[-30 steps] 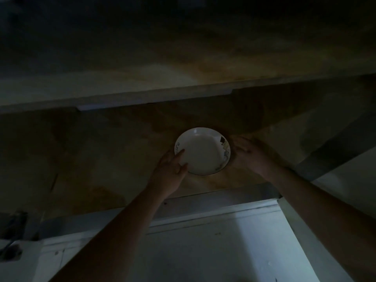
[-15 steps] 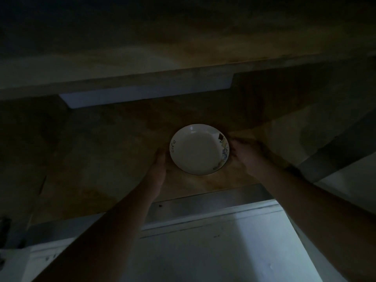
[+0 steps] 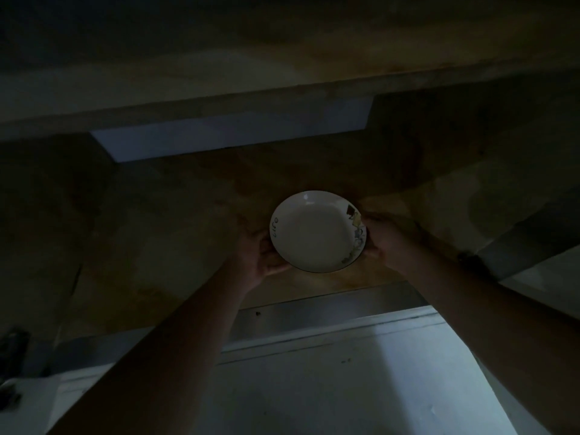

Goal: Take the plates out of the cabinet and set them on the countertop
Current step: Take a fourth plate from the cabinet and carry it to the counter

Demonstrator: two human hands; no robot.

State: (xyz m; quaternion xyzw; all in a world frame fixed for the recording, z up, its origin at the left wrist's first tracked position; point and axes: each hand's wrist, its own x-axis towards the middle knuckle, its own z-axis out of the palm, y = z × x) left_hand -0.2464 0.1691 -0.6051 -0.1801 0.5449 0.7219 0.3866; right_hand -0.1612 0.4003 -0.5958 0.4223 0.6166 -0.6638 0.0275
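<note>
Pretty dark shot, but here's what you've got. The plate [image 3: 317, 232] is a white, shallow one with a dark rim line, some scribbly lettering on its left inner side and a coloured pattern running down the right edge. It sits in the middle of the view over a brownish, stained cabinet shelf [image 3: 157, 246]; whether it's resting on the shelf or lifted just off it, I can't tell in this light.

Your left hand [image 3: 260, 255] is at the plate's lower-left edge, fingers [image 3: 276, 266] curled in under the rim so it has hold of that side. Your right hand [image 3: 381, 238] is on the right edge, its fingers wrapped against the rim by the pattern, gripping that side too. Both forearms reach up from the bottom corners.

Behind the plate there's a pale rectangular panel [image 3: 229, 136] at the back of the shelf. In front, a grey ledge [image 3: 329, 312] runs along the shelf's near edge, and below it a white surface [image 3: 345, 387] catches bluish light.
</note>
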